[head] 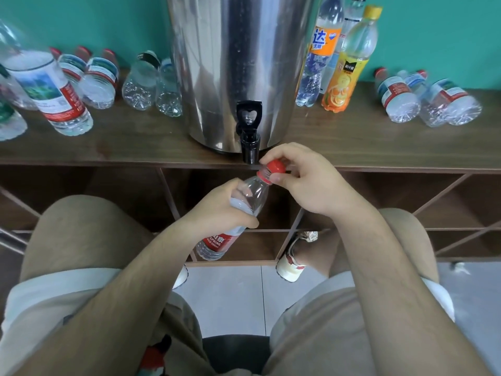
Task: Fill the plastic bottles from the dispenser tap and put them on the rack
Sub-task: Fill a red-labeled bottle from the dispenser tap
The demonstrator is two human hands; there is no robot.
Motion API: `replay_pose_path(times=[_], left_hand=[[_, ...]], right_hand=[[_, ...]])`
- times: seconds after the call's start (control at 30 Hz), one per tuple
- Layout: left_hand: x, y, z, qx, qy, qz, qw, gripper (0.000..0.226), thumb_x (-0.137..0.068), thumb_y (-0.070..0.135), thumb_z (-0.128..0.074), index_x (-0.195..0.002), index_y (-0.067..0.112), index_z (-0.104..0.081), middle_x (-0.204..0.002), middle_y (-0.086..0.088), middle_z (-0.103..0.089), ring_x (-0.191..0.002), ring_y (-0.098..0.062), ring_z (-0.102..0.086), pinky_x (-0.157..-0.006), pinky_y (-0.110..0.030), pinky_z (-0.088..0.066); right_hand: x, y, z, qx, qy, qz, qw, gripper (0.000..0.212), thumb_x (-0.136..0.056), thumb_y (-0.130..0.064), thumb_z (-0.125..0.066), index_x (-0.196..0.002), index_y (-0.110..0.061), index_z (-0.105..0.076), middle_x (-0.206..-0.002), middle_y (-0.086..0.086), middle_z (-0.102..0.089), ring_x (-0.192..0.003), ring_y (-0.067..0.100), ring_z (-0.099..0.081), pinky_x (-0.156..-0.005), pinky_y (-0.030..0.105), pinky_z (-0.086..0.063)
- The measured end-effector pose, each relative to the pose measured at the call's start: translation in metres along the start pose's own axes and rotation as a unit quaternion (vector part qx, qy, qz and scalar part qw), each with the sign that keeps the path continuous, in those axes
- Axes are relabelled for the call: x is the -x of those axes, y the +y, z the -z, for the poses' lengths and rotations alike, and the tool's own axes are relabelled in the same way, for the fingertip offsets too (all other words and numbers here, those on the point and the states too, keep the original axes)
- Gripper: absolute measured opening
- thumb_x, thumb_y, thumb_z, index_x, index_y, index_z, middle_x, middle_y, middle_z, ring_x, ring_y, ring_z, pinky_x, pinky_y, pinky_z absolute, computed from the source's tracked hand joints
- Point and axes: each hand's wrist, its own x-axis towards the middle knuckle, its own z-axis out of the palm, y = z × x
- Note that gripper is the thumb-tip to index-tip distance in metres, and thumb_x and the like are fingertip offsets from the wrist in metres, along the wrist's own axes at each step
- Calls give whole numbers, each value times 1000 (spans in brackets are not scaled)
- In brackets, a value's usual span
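The long brown wooden rack (379, 147) has a flat top and slanted compartments below. A big shiny steel dispenser drum (238, 63) stands at the middle of the top, close to the front edge, and its black tap (249, 131) reaches over that edge. Two tall orange-labelled soda bottles (349, 74) stand just to the right of the drum. Clear red-labelled bottles (100, 77) lie near the back edge on both sides.

The clear plastic bottle with a red label (249, 196) is tilted in the air in front of the front edge, with its mouth just under the tap. The left hand (217, 210) wraps around its body. The right hand (303, 180) pinches the red screw cap (276, 167) at its mouth.
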Motion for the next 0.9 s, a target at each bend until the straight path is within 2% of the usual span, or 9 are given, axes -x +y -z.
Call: replay_pose_path(times=[0.07,0.27,0.4,0.47,0.57,0.63,0.73,0.83,0.9], left_hand=[[1,0,-1,30,6,15,999,55,-59,42,-91,-101,47,-57,-101,18,-71,-87,-11,-73,-72,-27,-53],[2,-1,-13,89,49,22,995,58,-70,30,-93,-114,38,-56,-110,12,-69,-103,-18,-68,-85,-32,-56],[-1,-1,-19,106,66,15,992,61,-74,28,-92,-121,36,-55,-114,8,-66,-107,-20,-67,-95,-41,-59],[-3,0,-20,109,74,14,991,63,-75,28,-91,-125,36,-53,-115,9,-65,-108,-18,-65,-95,-39,-59],[-3,2,-20,107,82,1,991,65,-76,30,-91,-127,36,-52,-114,12,-64,-107,-17,-65,-88,-30,-58],[-3,3,-19,117,81,-10,990,64,-75,29,-92,-126,35,-54,-113,11,-65,-107,-17,-66,-87,-29,-58],[-2,6,-18,144,80,-13,986,64,-74,26,-92,-126,32,-55,-113,6,-67,-107,-19,-68,-95,-41,-60],[-2,10,-18,163,72,-8,984,66,-75,22,-92,-129,29,-54,-118,2,-67,-112,-21,-67,-100,-49,-57],[-2,11,-18,172,68,-6,983,66,-75,18,-92,-130,25,-55,-119,-3,-66,-114,-25,-66,-102,-52,-56]], right_hand=[[-3,6,5,-29,56,3,998,32,-93,-3,-73,-111,-28,-69,-110,-11,-62,-96,-7,-58,-87,8,-41],[-23,34,11,-53,214,-98,970,23,-90,-20,-81,-102,-26,-62,-109,0,-68,-99,15,-66,-93,29,-55],[-34,47,7,56,228,-121,965,23,-90,-33,-80,-99,-22,-61,-91,-16,-59,-105,22,-58,-94,41,-49],[-36,49,6,73,218,-134,964,25,-91,-34,-79,-101,-19,-63,-90,-13,-57,-109,25,-57,-98,46,-47],[-32,41,5,105,234,-113,960,32,-94,-33,-76,-116,-14,-64,-115,0,-64,-122,26,-53,-107,39,-42],[-24,21,7,61,282,8,958,27,-99,-24,-70,-120,-10,-64,-124,4,-65,-122,26,-57,-105,26,-42],[-13,-26,12,-84,212,200,953,32,-100,-20,-69,-130,-16,-57,-125,3,-67,-117,18,-64,-95,30,-53],[-21,-59,18,-48,79,189,978,59,-97,-32,-73,-148,-20,-46,-136,-4,-63,-126,12,-61,-99,32,-52],[-32,-67,21,9,16,140,990,52,-98,-28,-73,-145,-20,-53,-129,-4,-67,-117,11,-65,-99,36,-53]])
